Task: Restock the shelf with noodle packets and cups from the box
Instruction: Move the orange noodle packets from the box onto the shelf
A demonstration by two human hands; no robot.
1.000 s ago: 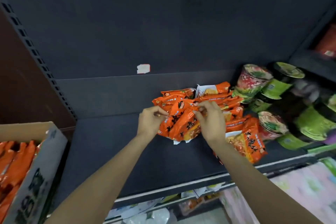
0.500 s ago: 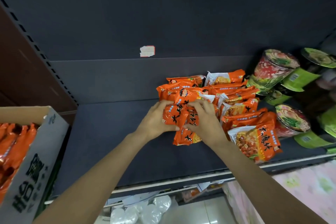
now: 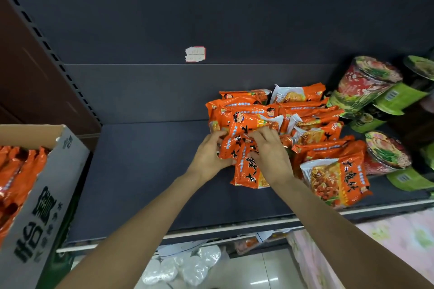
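Several orange noodle packets (image 3: 303, 110) are piled on the dark shelf (image 3: 150, 171), right of its middle. My left hand (image 3: 207, 157) and my right hand (image 3: 270, 155) both grip the front packets (image 3: 246, 171) of the pile, fingers curled over their top edges. One packet (image 3: 338, 183) leans at the shelf's front right. Noodle cups (image 3: 366, 82) in red and green lie on their sides at the far right. The cardboard box (image 3: 47, 190) at the left holds more orange packets (image 3: 16, 171).
A torn price sticker (image 3: 195, 54) is stuck on the back panel. The shelf's left half is bare. Below the shelf's front rail (image 3: 234, 230) are white bags (image 3: 185, 267) and a pink-patterned surface (image 3: 387, 248) at the lower right.
Both hands have slid from the sides of the front packets toward each other over their tops. The view has shifted slightly, with the shelf lower in the frame.
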